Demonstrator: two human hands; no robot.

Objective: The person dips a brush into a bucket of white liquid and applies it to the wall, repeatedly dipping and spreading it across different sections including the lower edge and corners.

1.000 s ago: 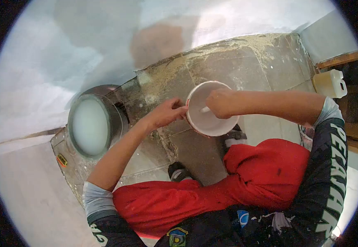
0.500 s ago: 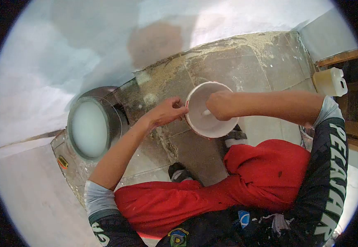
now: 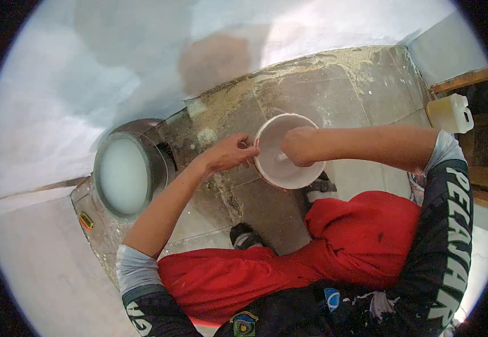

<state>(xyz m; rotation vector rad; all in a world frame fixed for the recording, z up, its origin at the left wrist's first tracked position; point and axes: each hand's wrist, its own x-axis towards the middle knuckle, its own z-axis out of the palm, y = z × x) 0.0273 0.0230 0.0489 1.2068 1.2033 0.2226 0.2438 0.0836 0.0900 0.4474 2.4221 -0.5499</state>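
A white bucket (image 3: 267, 174) with a reddish-marked rim stands on the tiled floor in front of me. My left hand (image 3: 234, 151) pinches its left rim between thumb and fingers. Inside the bucket's mouth, my right hand (image 3: 301, 147) is closed in a fist. A short pale stick-like tool (image 3: 281, 156) pokes out from that fist; the rest of it is hidden by the hand. The inside of the bucket looks whitish, and I cannot make out how full it is.
A dark tub (image 3: 153, 194) holding cloudy pale liquid (image 3: 123, 177) stands at left by the wall. A yellow-orange item (image 3: 86, 221) lies beyond it. At right stands a yellowish jerrycan (image 3: 450, 113) near a wooden frame (image 3: 463, 80). My feet flank the bucket's near side.
The view has shifted slightly. My left hand stays at the bucket rim, and my right fist has moved only a little inside the bucket.
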